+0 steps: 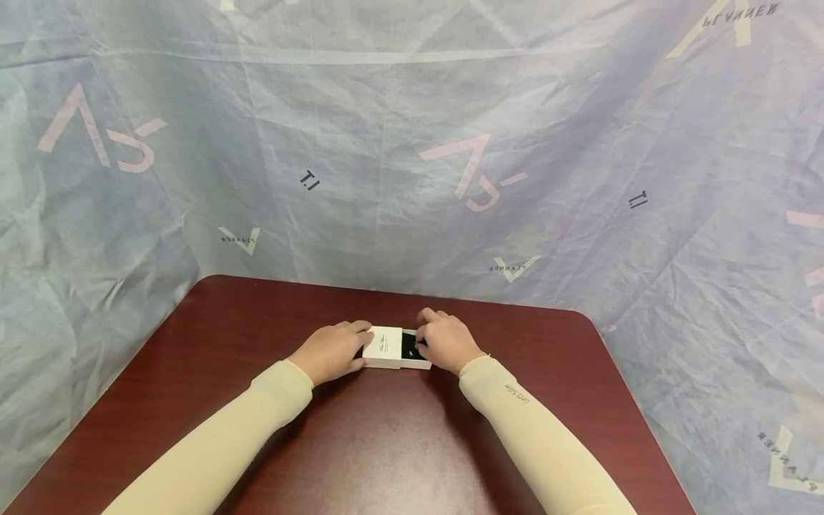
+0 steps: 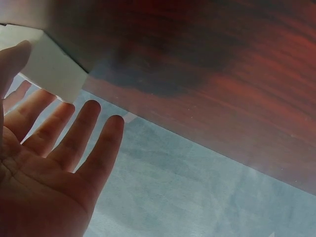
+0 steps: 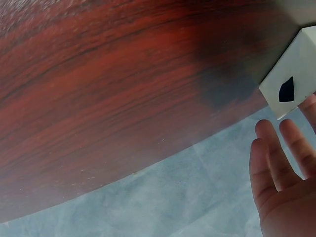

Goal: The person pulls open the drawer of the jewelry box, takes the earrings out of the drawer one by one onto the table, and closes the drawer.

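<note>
A small white slide-out box with dark lettering [image 1: 383,343] lies on the table, its white drawer [image 1: 415,364] partly pulled out to the right. Inside the drawer shows a black insert [image 1: 409,346] with a tiny pale mark or piece on it. My left hand [image 1: 336,349] grips the box's left end, thumb at the near side and fingers toward the far side. Over the drawer's right part is my right hand [image 1: 447,341], its thumb and a finger at the black insert; I cannot tell whether they pinch it. In the right wrist view, the drawer's end wall [image 3: 291,74] has a dark notch.
The dark red wood-grain table [image 1: 386,443] has rounded far corners. Behind it and at both sides hangs a grey printed cloth [image 1: 380,143], close to the table's far edge. Pale sleeves cover both forearms.
</note>
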A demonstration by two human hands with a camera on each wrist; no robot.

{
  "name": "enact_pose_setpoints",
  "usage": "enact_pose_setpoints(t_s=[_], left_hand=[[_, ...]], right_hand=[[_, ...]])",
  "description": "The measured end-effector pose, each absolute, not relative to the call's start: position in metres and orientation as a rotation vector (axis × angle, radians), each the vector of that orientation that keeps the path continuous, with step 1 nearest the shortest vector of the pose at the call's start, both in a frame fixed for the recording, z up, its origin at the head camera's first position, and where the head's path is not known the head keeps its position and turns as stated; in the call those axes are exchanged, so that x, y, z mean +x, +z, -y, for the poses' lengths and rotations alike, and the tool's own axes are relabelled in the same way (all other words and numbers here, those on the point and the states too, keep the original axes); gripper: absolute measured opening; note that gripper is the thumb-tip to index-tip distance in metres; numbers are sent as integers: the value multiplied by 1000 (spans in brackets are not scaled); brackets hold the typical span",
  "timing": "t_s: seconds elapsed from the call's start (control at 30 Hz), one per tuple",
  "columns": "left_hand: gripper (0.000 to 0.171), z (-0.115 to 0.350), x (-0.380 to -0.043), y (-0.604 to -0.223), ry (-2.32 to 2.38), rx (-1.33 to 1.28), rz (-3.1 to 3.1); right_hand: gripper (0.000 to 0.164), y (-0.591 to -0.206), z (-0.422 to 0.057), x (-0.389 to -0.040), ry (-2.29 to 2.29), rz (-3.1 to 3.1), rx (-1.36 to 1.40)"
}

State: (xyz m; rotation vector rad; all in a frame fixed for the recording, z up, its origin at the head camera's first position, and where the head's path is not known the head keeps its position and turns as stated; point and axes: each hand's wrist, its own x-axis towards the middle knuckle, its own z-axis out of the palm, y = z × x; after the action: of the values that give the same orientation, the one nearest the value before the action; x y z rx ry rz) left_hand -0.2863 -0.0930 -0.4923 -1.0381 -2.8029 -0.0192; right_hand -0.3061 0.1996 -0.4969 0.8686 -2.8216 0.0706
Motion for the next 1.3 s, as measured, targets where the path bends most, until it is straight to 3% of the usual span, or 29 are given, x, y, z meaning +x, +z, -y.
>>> enact_pose_setpoints(t_s=[1.3], left_hand=[[49, 92, -287, -493, -20, -1036, 2809]], right_hand=[[8, -502, -201, -305, -16, 2566, 943]])
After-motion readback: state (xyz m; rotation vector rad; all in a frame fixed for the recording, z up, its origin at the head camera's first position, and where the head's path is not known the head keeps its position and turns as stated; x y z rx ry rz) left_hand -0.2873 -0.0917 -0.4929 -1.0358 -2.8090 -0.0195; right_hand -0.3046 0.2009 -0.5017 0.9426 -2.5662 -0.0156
